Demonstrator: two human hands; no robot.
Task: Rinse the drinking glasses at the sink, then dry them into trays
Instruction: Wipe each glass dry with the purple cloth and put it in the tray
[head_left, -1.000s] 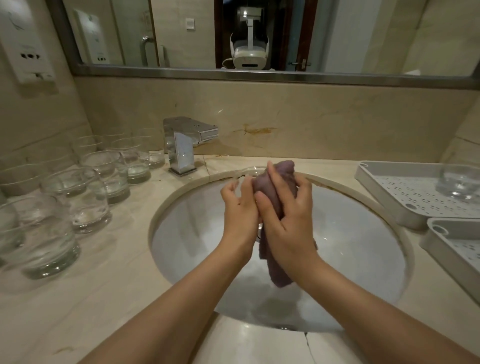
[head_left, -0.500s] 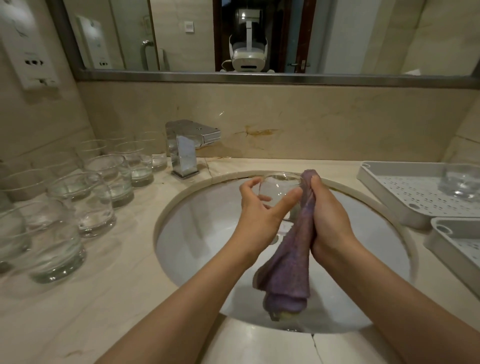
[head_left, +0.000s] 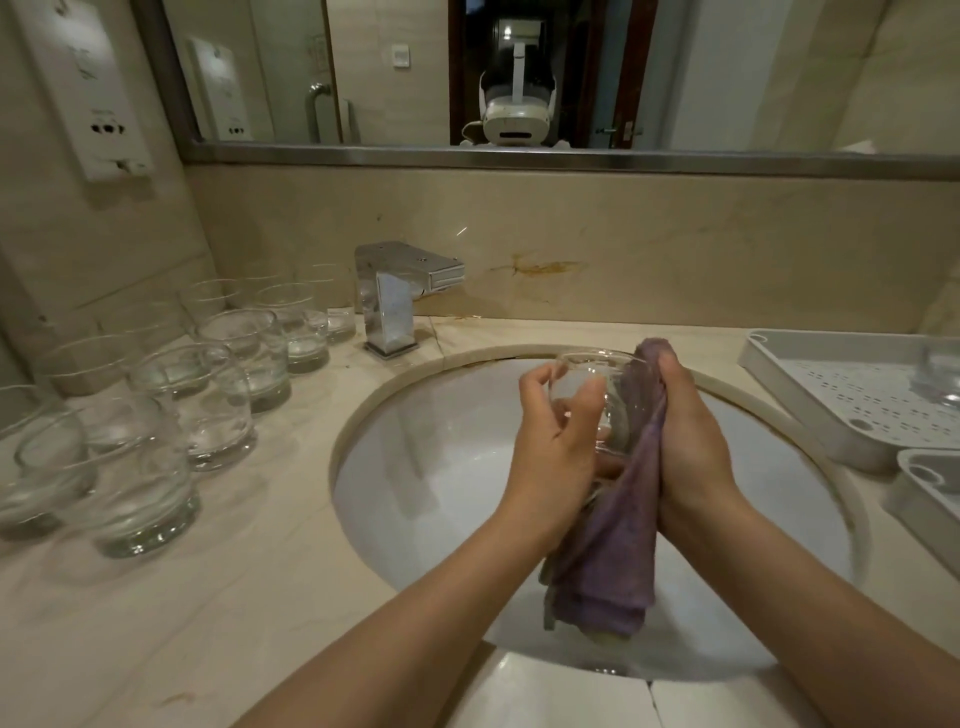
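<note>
Gripping a clear, round drinking glass (head_left: 592, 400) above the white oval sink basin (head_left: 441, 467), the left hand (head_left: 558, 457) curls its fingers round the near left side of the tumbler, thumb lying across the wall facing the camera and fingertips hooked at the rim. The glass is tilted, its mouth turned up and away toward the far wall. The right hand (head_left: 691, 457) presses a purple terry cloth (head_left: 618, 545) against the right side of the glass, fingers closed on the fabric with the top of the cloth bunched above the knuckles; how far the fingers reach behind the glass cannot be told. The rest of the cloth hangs down between the two wrists into the bowl. Both forearms come in from the near edge and converge over the middle of the sink, the palms facing each other.

On the beige marble counter (head_left: 208, 597) to the left stands a cluster of empty clear tumblers (head_left: 208, 405), running from the near left toward the square chrome faucet (head_left: 395, 296). To the right, a white perforated plastic tray (head_left: 831, 400) lies on the counter with one clear glass (head_left: 940, 374) standing at its right edge, and a second white tray (head_left: 924, 488) lies just nearer.
</note>
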